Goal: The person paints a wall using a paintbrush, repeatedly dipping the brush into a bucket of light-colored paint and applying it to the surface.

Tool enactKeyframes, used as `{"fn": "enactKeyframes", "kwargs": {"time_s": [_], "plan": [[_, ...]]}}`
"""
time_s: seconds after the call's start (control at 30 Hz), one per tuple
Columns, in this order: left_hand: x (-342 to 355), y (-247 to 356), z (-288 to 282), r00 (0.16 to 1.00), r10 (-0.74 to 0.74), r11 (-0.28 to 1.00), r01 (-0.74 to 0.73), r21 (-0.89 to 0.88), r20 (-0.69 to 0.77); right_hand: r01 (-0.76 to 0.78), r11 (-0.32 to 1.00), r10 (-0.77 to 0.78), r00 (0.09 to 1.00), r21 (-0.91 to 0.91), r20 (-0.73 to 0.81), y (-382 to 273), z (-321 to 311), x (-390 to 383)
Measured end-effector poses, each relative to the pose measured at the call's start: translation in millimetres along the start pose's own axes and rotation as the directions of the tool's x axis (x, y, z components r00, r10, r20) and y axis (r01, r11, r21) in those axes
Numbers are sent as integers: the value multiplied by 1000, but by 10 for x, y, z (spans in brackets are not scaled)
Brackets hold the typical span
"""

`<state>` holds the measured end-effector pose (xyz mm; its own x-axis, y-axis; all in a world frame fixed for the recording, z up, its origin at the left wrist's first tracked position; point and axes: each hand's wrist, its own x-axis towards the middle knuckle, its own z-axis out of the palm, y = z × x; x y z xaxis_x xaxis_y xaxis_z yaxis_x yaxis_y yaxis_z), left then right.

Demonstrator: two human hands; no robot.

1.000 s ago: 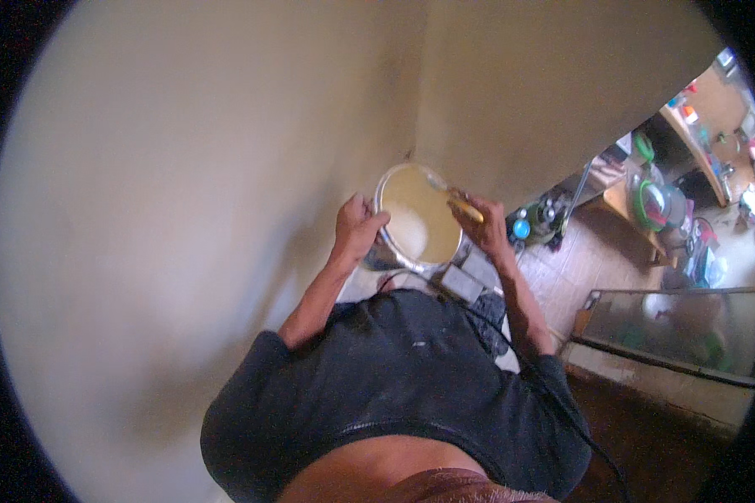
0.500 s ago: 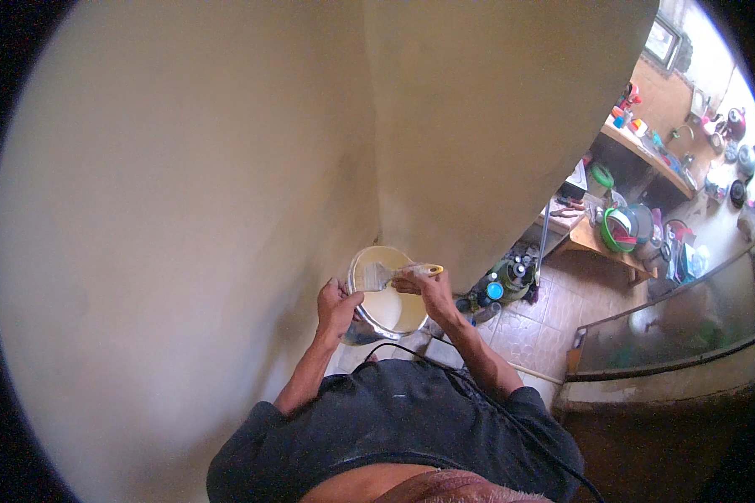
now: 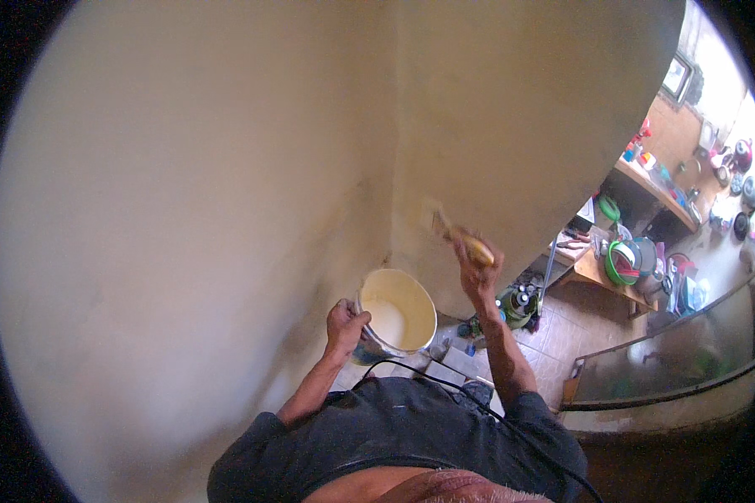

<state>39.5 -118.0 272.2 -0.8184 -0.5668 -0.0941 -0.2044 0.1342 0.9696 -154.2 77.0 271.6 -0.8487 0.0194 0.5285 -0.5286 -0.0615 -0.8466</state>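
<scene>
My left hand (image 3: 344, 325) grips the left rim of a bucket (image 3: 412, 308) of pale cream paint, held tilted low in front of my body. My right hand (image 3: 476, 277) is wrapped round a paintbrush (image 3: 478, 248) with a yellowish handle, raised to the upper right of the bucket. Its blurred bristles point up-left at the pale right wall (image 3: 512, 126), near the corner with the left wall (image 3: 193, 184); whether they touch it I cannot tell.
A black cable (image 3: 419, 372) crosses my torso. Bottles and containers (image 3: 520, 306) stand on the tiled floor (image 3: 554, 331) at the right. Beyond are a low wooden table (image 3: 591, 270) with basins, a counter (image 3: 654, 189) with clutter, and a glass-panelled partition (image 3: 671, 356).
The brush was over the bucket half a second ago; my right hand has since lifted it up and rightward toward the wall. The bucket sits lower in view than a second ago.
</scene>
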Motion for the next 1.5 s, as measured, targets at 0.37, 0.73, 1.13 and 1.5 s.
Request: {"fn": "enactKeyframes", "kwargs": {"time_s": [0.37, 0.73, 1.13, 1.5], "plan": [[145, -429, -27, 999, -46, 993, 47, 113, -11, 470, 877, -479, 871, -100, -106, -812, 1221, 2039], [334, -963, -51, 997, 74, 974, -74, 212, 7, 508, 851, -514, 752, -134, -413, -794, -56, 2099], [187, -529, -8, 999, -25, 993, 19, 117, 48, 146, 297, -797, 582, -943, -161, -906, 311, 2085], [343, -820, -61, 996, 46, 963, -64, 261, 73, 463, 645, -714, 648, -608, -264, -1122, -328, 2063]]}}
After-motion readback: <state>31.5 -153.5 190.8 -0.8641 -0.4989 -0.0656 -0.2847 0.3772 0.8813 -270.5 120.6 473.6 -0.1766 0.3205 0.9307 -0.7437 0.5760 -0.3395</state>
